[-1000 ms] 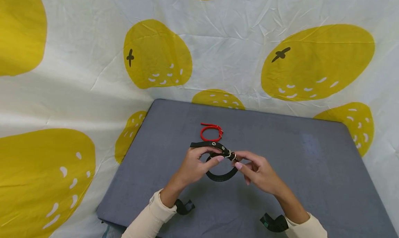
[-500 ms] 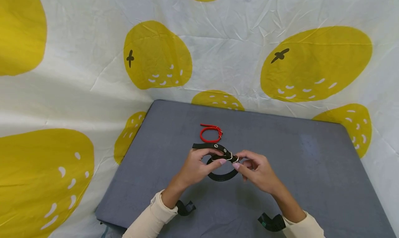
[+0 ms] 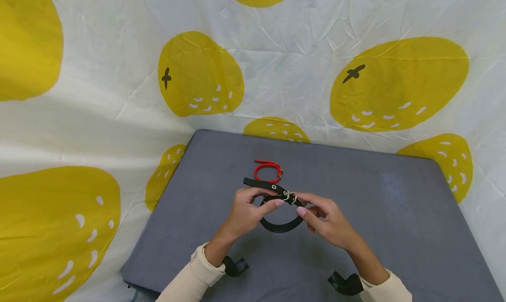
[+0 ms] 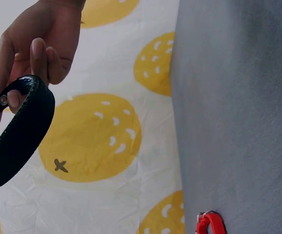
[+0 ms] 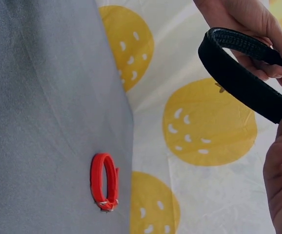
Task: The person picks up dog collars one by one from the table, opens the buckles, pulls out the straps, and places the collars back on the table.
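Observation:
A black dog collar [image 3: 280, 227] with metal eyelets and a silver buckle is held up over the table, bent into a loop. Its punched end sticks out to the left past the buckle. My left hand [image 3: 246, 210] pinches the strap just left of the buckle, thumb in front. On the other side, my right hand [image 3: 330, 219] pinches the collar close to the buckle and ring. In the left wrist view the collar [image 4: 26, 134] hides most of my left hand. A red collar [image 3: 269, 172], buckled into a loop, lies on the table beyond my hands.
The table [image 3: 379, 214] has a grey fabric cover. Behind it and to its left hangs a white cloth [image 3: 284, 78] printed with yellow fruit shapes. Black straps [image 3: 345, 283] hang at both wrists.
The collar's free end tilts slightly more upward at its tip. Both hands keep their pinch with small finger shifts near the buckle. The red collar stays put while the head view shifts slightly.

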### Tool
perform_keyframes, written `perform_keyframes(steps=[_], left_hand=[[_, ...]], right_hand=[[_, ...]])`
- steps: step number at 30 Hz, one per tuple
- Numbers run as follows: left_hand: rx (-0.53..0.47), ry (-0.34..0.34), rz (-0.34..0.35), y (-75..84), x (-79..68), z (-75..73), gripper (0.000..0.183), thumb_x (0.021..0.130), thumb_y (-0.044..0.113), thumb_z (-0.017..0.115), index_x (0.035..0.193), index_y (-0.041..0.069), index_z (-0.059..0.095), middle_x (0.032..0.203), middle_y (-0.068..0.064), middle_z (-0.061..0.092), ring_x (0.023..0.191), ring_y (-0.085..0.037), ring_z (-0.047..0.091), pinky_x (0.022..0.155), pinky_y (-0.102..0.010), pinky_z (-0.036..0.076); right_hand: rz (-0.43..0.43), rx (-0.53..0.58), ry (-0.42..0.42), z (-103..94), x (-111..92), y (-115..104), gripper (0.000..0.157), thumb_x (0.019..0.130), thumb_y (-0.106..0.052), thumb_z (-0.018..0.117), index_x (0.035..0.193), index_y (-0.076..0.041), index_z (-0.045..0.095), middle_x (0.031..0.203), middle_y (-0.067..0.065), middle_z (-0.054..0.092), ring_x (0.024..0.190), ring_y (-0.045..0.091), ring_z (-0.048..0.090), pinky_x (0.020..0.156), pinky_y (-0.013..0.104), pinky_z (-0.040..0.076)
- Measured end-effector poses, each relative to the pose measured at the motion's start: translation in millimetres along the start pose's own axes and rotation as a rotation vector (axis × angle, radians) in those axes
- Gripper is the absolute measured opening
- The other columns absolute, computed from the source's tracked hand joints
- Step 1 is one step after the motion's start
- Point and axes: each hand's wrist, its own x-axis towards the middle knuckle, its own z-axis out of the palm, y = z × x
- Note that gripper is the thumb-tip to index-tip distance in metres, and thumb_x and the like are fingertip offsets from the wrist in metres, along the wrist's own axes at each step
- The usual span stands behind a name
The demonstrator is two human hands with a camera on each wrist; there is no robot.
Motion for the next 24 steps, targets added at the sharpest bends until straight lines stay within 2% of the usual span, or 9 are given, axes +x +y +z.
perform_keyframes(steps=[3, 10, 12, 14, 18, 24], left_hand=[[-0.015, 0.005, -0.041, 1.5, 0.1, 0.1, 0.018, 0.081, -0.004, 0.079, 0.098, -0.001, 0.074, 0.095, -0.017, 0.076, 0.086, -0.021, 0.073, 0.077, -0.033, 0.059], [0.083, -0.052, -0.098, -1.2, -0.2, 2.1, 0.017, 0.082, 0.011, 0.083, 0.098, 0.007, 0.077, 0.094, -0.006, 0.077, 0.078, -0.009, 0.067, 0.067, -0.025, 0.054], [0.082, -0.075, -0.096, -2.2, -0.2, 2.9, 0.017, 0.083, 0.012, 0.082, 0.098, 0.006, 0.077, 0.095, -0.006, 0.077, 0.078, -0.008, 0.067, 0.069, -0.025, 0.055], [0.077, -0.087, -0.099, -3.0, -0.2, 4.0, 0.016, 0.084, 0.012, 0.082, 0.098, 0.006, 0.077, 0.095, -0.006, 0.077, 0.081, -0.008, 0.069, 0.072, -0.026, 0.057], [0.066, -0.087, -0.108, -3.9, -0.9, 5.2, 0.015, 0.084, 0.011, 0.081, 0.097, 0.006, 0.076, 0.095, -0.006, 0.077, 0.084, -0.009, 0.07, 0.074, -0.027, 0.057], [0.036, -0.065, -0.101, -3.0, -1.2, 5.3, 0.016, 0.083, 0.007, 0.082, 0.097, 0.004, 0.076, 0.094, -0.008, 0.077, 0.083, -0.011, 0.069, 0.073, -0.028, 0.057]], right_hand=[[-0.001, -0.009, -0.005, 0.0, -0.8, 1.8, 0.041, 0.097, 0.012, 0.053, 0.133, -0.005, 0.06, 0.092, 0.006, 0.057, 0.043, 0.007, 0.047, 0.041, 0.023, 0.043], [0.042, -0.006, 0.038, 1.6, -3.3, 8.3, 0.032, 0.095, 0.01, 0.058, 0.123, -0.005, 0.065, 0.105, 0.004, 0.063, 0.042, 0.013, 0.048, 0.041, 0.026, 0.046], [0.032, -0.014, 0.047, 1.1, -3.1, 10.3, 0.03, 0.094, 0.009, 0.06, 0.119, -0.005, 0.066, 0.101, 0.005, 0.063, 0.042, 0.013, 0.048, 0.041, 0.025, 0.045], [0.016, -0.033, 0.053, 0.3, -2.5, 11.2, 0.029, 0.092, 0.01, 0.062, 0.115, -0.007, 0.067, 0.09, 0.004, 0.064, 0.041, 0.011, 0.047, 0.041, 0.024, 0.044], [-0.015, -0.041, 0.042, -1.5, -1.8, 10.9, 0.03, 0.09, 0.012, 0.063, 0.111, -0.009, 0.067, 0.079, 0.005, 0.061, 0.041, 0.005, 0.043, 0.04, 0.02, 0.04], [0.002, -0.003, 0.0, -2.6, -2.6, 8.2, 0.03, 0.093, 0.013, 0.058, 0.116, -0.006, 0.064, 0.084, 0.005, 0.056, 0.039, 0.006, 0.039, 0.038, 0.017, 0.036]])
